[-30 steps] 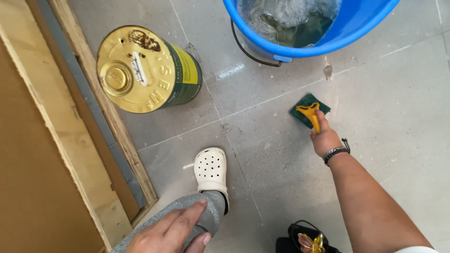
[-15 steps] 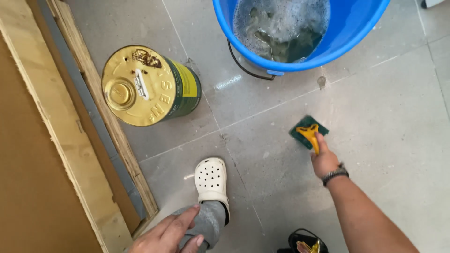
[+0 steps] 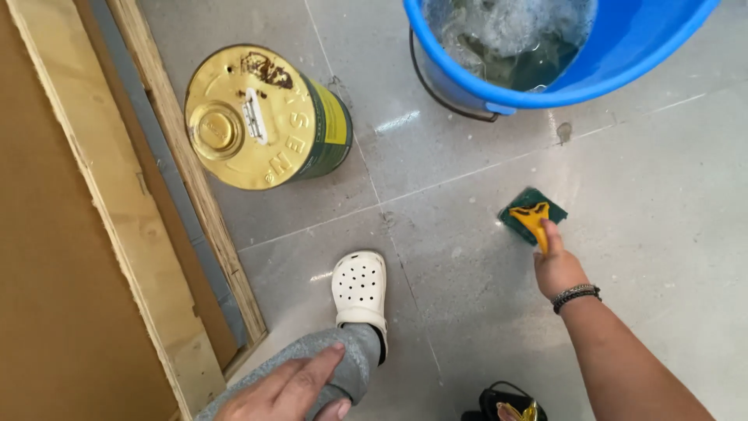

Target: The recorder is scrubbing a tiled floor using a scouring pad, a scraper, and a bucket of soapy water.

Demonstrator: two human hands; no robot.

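Two hands in our view. Blue bucket (image 3: 623, 70) of soapy water at top, gold drum (image 3: 261, 117) left, both on grey tile floor (image 3: 662, 195). Our right hand (image 3: 559, 269) grips yellow scraper (image 3: 534, 222) on green pad (image 3: 520, 214) below bucket. Left hand (image 3: 284, 390) open on knee.

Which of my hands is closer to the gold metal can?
Left. The left hand rests on the knee below the gold metal can; the right hand is farther off, across the floor.
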